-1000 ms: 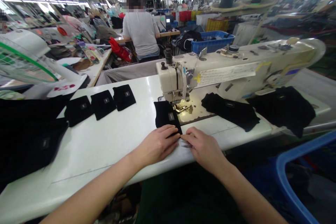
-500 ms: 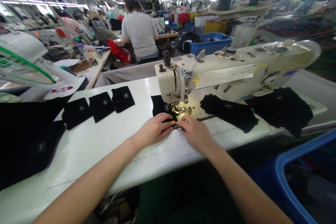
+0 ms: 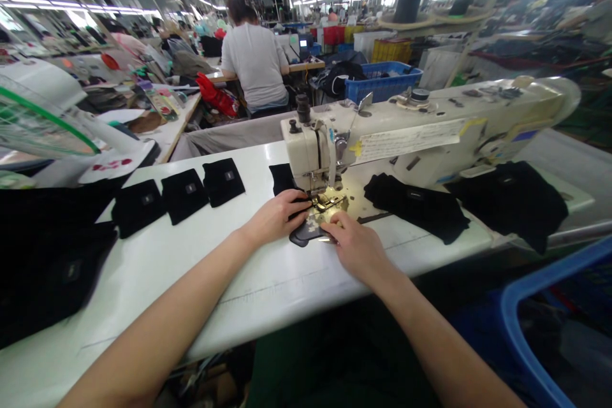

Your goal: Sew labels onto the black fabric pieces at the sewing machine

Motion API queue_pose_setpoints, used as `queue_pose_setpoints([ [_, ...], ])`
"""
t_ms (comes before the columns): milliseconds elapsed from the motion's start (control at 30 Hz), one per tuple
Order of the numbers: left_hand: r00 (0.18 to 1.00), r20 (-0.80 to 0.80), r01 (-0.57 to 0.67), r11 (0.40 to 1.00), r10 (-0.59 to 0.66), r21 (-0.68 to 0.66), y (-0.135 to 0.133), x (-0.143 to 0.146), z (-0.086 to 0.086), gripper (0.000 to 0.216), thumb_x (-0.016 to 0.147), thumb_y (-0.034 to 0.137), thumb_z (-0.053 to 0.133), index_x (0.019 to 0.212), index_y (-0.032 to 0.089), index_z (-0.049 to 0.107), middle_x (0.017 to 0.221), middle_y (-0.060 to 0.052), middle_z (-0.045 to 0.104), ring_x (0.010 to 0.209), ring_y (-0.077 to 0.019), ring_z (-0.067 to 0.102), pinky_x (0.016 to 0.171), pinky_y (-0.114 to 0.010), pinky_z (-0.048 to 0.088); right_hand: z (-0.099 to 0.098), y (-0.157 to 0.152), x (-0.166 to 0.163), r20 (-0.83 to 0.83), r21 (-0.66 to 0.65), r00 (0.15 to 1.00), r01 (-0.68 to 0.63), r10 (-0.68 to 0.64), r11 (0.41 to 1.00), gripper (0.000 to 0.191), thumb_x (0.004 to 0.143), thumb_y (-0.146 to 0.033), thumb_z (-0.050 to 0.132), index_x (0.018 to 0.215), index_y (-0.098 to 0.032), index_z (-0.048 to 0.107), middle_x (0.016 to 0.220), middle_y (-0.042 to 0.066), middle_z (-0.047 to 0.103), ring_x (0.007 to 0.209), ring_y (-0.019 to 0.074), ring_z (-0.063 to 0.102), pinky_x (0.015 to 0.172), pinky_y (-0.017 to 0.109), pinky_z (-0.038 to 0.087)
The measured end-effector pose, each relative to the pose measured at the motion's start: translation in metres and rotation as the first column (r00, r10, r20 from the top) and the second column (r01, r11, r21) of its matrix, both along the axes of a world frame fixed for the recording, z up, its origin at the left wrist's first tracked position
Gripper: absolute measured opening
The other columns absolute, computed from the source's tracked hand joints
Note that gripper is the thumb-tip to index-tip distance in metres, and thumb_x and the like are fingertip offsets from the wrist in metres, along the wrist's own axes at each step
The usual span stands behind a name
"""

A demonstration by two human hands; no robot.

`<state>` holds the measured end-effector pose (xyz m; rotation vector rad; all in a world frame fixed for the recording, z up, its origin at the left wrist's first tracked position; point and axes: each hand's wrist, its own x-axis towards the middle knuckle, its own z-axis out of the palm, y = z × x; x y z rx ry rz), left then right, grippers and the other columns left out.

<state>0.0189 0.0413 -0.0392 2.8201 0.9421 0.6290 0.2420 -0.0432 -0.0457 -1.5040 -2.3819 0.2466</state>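
The left hand [image 3: 277, 217] lies flat, fingers pressed together, on a black cloth piece [image 3: 283, 177]. Its fingertips sit just short of the presser foot [image 3: 327, 203] of the sewing machine [image 3: 430, 127]. The right hand [image 3: 356, 245] is just beside it with fingers bent and their tips bearing down on the near end of the same piece. Whether the thumb grips an edge is hidden. The piece runs from under both hands, beneath the foot, and out beyond the left hand. Two hands either side of the foot probably hold the cloth flat and square.

Left of the left hand, three black pieces [image 3: 186, 194] lie in a row on the white table [image 3: 215, 255], apart and within reach. Right of the right hand lies a black heap [image 3: 415, 204]. Beyond the machine a person [image 3: 255, 60] sits facing away.
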Motion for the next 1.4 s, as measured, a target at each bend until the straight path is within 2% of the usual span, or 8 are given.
queue_pose_setpoints([
  [500,0.992,0.058,-0.11,0.994,0.109,0.015,-0.005,0.003,-0.013,0.031,0.1,0.027,0.047,0.12,0.015,0.068,0.123,-0.015,0.062,0.117,-0.0264,0.059,0.102,-0.043,0.052,-0.016,-0.026,-0.003,-0.088,0.105,0.992,0.096,-0.087,0.99,0.038,0.083,-0.002,0.057,0.111,-0.023,0.071,0.109,0.004,0.069,0.085,0.018,0.066,0.064,0.025,0.044],
  [667,0.976,-0.136,-0.174,0.985,0.172,-0.002,0.0,0.003,-0.003,0.032,0.102,0.03,0.043,0.122,0.017,0.065,0.129,-0.014,0.062,0.124,-0.0276,0.056,0.107,-0.048,0.045,-0.02,-0.025,-0.003,-0.107,0.142,0.99,0.103,-0.088,0.984,0.041,0.078,0.0,0.058,0.109,-0.022,0.071,0.108,0.004,0.069,0.079,0.0176,0.066,0.063,0.025,0.045],
  [833,0.887,-0.295,-0.365,0.931,0.355,0.023,0.022,-0.016,0.004,0.037,0.102,0.03,0.04,0.133,0.024,0.06,0.146,-0.008,0.054,0.138,-0.0297,0.045,0.113,-0.056,0.034,-0.021,-0.027,-0.002,-0.173,0.151,0.982,0.107,-0.08,0.983,0.039,0.079,-0.001,0.056,0.108,-0.023,0.072,0.106,0.003,0.069,0.077,0.0156,0.067,0.064,0.024,0.049],
  [1000,0.801,-0.275,-0.547,0.837,0.532,0.026,0.041,-0.068,-0.002,0.046,0.1,0.037,0.035,0.139,0.024,0.057,0.15,-0.008,0.051,0.139,-0.0335,0.044,0.112,-0.06,0.034,-0.007,-0.019,0.041,-0.283,0.255,0.929,0.314,-0.24,0.915,0.028,0.087,-0.014,0.057,0.108,-0.024,0.073,0.109,0.003,0.069,0.082,0.015,0.068,0.068,0.023,0.052],
  [1100,0.792,-0.223,-0.577,0.816,0.568,0.029,0.042,-0.101,-0.01,0.051,0.098,0.042,0.036,0.137,0.018,0.059,0.148,-0.013,0.052,0.136,-0.0361,0.047,0.109,-0.057,0.039,0.004,-0.01,0.082,-0.175,0.288,0.89,0.456,-0.422,0.842,0.025,0.091,-0.025,0.058,0.112,-0.025,0.072,0.114,0.003,0.067,0.079,0.0159,0.068,0.061,0.026,0.051],
  [1167,0.782,-0.209,-0.593,0.804,0.587,0.042,0.038,-0.114,-0.011,0.053,0.097,0.043,0.036,0.135,0.016,0.061,0.147,-0.014,0.053,0.135,-0.0375,0.048,0.108,-0.058,0.04,0.007,-0.005,0.103,-0.07,0.274,0.88,0.469,-0.469,0.839,0.027,0.091,-0.029,0.06,0.116,-0.026,0.071,0.117,0.003,0.065,0.074,0.0154,0.067,0.057,0.027,0.049],
  [1300,0.778,-0.149,-0.6,0.792,0.611,0.115,0.017,-0.104,-0.001,0.048,0.094,0.044,0.04,0.123,0.018,0.068,0.136,-0.015,0.062,0.128,-0.0394,0.053,0.105,-0.063,0.039,0.002,0.005,0.114,-0.065,0.2,0.895,0.444,-0.441,0.873,0.018,0.088,-0.025,0.062,0.097,-0.027,0.077,0.102,0.0,0.066,0.066,0.0117,0.062,0.052,0.024,0.043],
  [1400,0.872,-0.046,-0.482,0.872,0.487,0.083,-0.011,-0.069,0.014,0.045,0.094,0.047,0.042,0.099,0.017,0.075,0.108,-0.015,0.072,0.104,-0.0339,0.065,0.094,-0.053,0.049,-0.003,0.009,0.11,-0.279,0.223,0.837,0.533,-0.471,0.816,0.02,0.089,-0.029,0.06,0.08,-0.025,0.077,0.084,0.0,0.067,0.065,0.0127,0.061,0.054,0.024,0.044],
])
